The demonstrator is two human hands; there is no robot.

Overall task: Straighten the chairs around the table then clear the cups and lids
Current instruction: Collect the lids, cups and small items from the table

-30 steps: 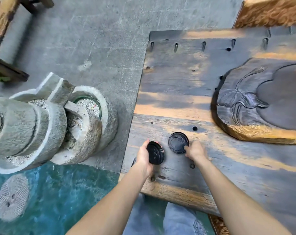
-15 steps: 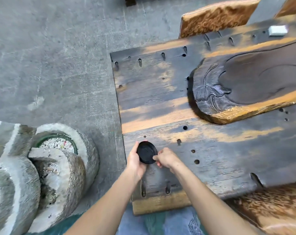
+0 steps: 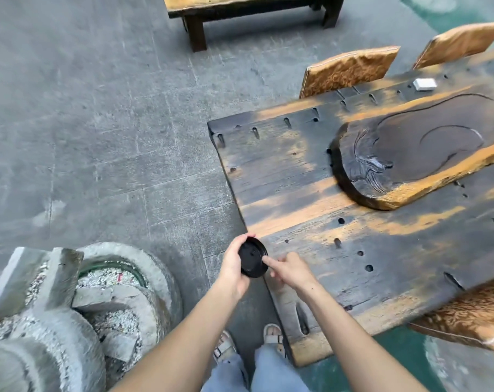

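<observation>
Your left hand (image 3: 231, 267) gripped the black lid (image 3: 253, 257) by its rim, tilted up at the table (image 3: 296, 171) corner. Your right hand (image 3: 291, 270) laid 1 forefinger on its face, the rest curled; whether it pinched, I could not tell. The lid looked like light, thin, bendable plastic, so the rim was the place to hold it, gently.

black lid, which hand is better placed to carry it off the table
Left. The left hand grips the black lid round its rim at the table corner, while the right hand only touches its face with one fingertip, so it would likely have to regrip first.
</observation>
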